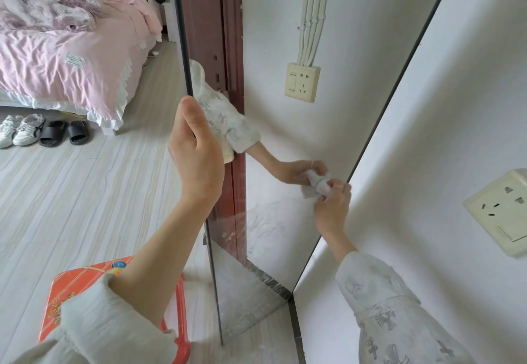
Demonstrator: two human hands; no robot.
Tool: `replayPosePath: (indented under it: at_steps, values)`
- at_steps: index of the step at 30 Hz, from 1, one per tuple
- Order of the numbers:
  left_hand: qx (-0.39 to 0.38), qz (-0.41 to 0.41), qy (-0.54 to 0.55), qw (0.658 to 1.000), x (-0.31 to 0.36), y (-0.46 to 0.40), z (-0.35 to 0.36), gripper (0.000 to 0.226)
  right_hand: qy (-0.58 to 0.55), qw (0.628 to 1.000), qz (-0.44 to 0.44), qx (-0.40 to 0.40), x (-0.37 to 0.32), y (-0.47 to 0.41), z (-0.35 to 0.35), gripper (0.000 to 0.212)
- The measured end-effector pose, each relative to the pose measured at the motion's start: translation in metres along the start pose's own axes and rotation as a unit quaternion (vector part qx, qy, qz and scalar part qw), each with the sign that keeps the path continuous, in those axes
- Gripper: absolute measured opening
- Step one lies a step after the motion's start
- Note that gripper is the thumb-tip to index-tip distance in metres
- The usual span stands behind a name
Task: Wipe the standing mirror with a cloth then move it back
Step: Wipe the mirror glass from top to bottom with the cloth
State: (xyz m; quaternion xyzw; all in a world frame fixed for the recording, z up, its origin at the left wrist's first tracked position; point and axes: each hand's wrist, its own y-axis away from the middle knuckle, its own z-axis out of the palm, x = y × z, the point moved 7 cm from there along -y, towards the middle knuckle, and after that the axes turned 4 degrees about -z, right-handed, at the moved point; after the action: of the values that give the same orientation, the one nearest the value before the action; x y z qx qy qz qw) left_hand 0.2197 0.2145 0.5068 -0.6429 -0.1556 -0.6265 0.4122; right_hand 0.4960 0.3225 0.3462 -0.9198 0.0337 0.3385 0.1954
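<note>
two hands on upright mirror (273, 141), left hand (196, 150) gripping edge, right hand (332, 207) pinching cloth (316, 185)

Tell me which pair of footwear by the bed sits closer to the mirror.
The black slippers. They lie to the right of the white sneakers, on the side toward the mirror, beside the bed's pink cover.

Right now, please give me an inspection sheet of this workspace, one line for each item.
Surface: pale striped floor; white wall.
Job's things: standing mirror upright, smears low on the glass; white cloth pressed on it.
Clutter: red stool by the mirror; shoes beside the bed.
Grips: left hand holds the mirror's edge; right hand grips the cloth.
Cables: nothing seen loose.
Surroundings: wall socket.
</note>
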Motion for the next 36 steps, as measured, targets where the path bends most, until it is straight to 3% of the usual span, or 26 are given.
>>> replayPosePath:
  at_steps: [4,5,11,16,21,27,33,36]
  values:
    - [-0.001,0.01,-0.003,1.0,0.001,-0.001,-0.001,0.039,0.058,0.965,-0.006,-0.254,0.02,0.023,0.035,0.035]
    - [-0.002,0.015,-0.005,1.0,0.002,0.0,-0.001,0.039,0.07,0.96,-0.008,-0.272,0.021,0.024,0.033,0.033]
    - [-0.031,0.021,-0.007,0.999,0.004,0.005,0.001,0.038,-0.013,0.996,-0.009,-0.091,-0.008,0.002,-0.029,0.027]
    - [-0.057,0.016,-0.027,0.998,0.003,0.002,-0.004,0.041,-0.176,0.982,0.002,-0.072,-0.045,-0.002,-0.062,0.032]
    - [-0.129,-0.002,-0.044,0.991,0.004,-0.001,-0.006,0.045,-0.361,0.926,0.049,-0.094,-0.083,0.003,-0.083,0.032]
    - [-0.21,-0.04,-0.05,0.976,0.003,-0.003,-0.01,0.036,-0.287,0.948,-0.063,-0.121,-0.157,0.02,-0.097,0.015]
    - [-0.273,-0.086,-0.061,0.956,0.0,-0.001,-0.021,0.032,-0.275,0.953,-0.056,-0.118,-0.16,0.033,-0.104,0.025]
    - [-0.296,-0.088,-0.074,0.948,0.0,0.001,-0.027,0.035,-0.238,0.962,-0.062,-0.116,-0.16,0.041,-0.107,0.014]
